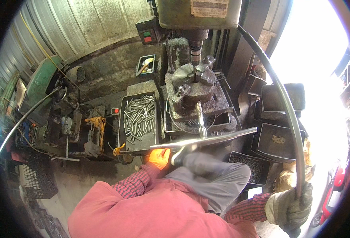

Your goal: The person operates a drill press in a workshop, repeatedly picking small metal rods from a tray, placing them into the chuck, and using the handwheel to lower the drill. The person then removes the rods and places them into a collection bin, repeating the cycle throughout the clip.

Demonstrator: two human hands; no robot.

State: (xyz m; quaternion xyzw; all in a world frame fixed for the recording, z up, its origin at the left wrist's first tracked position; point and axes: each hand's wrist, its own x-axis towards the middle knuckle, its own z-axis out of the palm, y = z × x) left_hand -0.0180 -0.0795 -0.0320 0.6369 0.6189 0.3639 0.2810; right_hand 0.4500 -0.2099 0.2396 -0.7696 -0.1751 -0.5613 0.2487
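My right hand [288, 208], in a grey-white work glove, is wrapped around the long curved lever [290, 107] of the drill press [199, 16]. In an orange glove, my left hand [159, 158] is closed at the left end of a long shiny metal bar [222, 137]; its fingers are partly hidden. The bar joins a short shaft [200, 119] coming out of a round chuck [195, 81]. Above the chuck's jaws points the drill bit [195, 73]. My bent leg [210, 170] is blurred, and the shoe [177, 156] is close beneath the bar.
A tray of short metal pins [139, 119] stands left of the chuck. Dark bins [282, 139] are stacked at the right, beside a bin of dark metal pieces [250, 166]. A switch box [146, 31] hangs behind. Another green machine [44, 83] occupies the left.
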